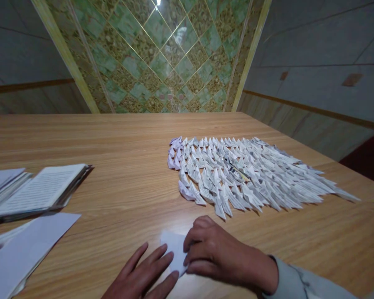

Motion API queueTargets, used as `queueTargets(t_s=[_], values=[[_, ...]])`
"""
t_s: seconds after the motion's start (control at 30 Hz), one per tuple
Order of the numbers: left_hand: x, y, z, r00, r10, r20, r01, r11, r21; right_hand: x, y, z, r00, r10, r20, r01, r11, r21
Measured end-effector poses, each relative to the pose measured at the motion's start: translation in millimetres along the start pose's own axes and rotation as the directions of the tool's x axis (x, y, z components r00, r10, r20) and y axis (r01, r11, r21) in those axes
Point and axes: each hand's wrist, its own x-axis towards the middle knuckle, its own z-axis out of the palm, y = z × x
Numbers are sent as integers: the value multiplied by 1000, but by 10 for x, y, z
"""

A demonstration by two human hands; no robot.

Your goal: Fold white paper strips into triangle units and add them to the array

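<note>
A small white sheet of paper (174,249) lies on the wooden table (127,182) near its front edge. My left hand (146,274) rests flat on the table with its fingers stretched out, fingertips touching the paper's lower left edge. My right hand (218,253) has its fingers curled and pressed down on the paper's right side, covering part of it. Beyond the hands spreads a large array of small folded paper pieces (246,174), laid in overlapping rows.
At the left edge lies an open book (40,189) on other papers, with blank white sheets (21,249) in front of it. A tiled wall with a green diamond panel (162,54) rises behind the table. The table's right edge runs diagonally.
</note>
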Motion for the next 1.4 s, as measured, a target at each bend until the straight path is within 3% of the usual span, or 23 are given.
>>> queueTargets(t_s=[0.13, 0.23, 0.33, 0.47, 0.57, 0.8, 1.2, 1.4], values=[[121, 98, -197, 991, -94, 100, 103, 991, -85, 12, -52, 53, 993, 113, -36, -111, 993, 48], [216, 160, -328, 960, -148, 238, 180, 976, -119, 23, -76, 84, 986, 156, -59, -152, 986, 72], [301, 193, -401, 958, -162, 239, 205, 964, -170, 48, -89, 100, 979, 192, -69, -187, 979, 74], [326, 217, -421, 947, -225, 230, 278, 932, -234, 80, -92, 97, 975, 210, -64, -208, 977, 43], [281, 203, -392, 930, -260, 259, 313, 931, -190, 86, -89, 81, 983, 181, -33, -180, 983, 24], [205, 157, -307, 886, -239, 398, 322, 934, -155, 73, -100, 86, 981, 189, -37, -188, 982, 25], [276, 221, -355, 919, -200, 341, 278, 940, -198, 68, -103, 150, 965, 252, -70, -254, 967, -19], [325, 268, -352, 932, -236, 275, 298, 931, -211, 70, -127, 130, 965, 258, -45, -260, 964, -58]])
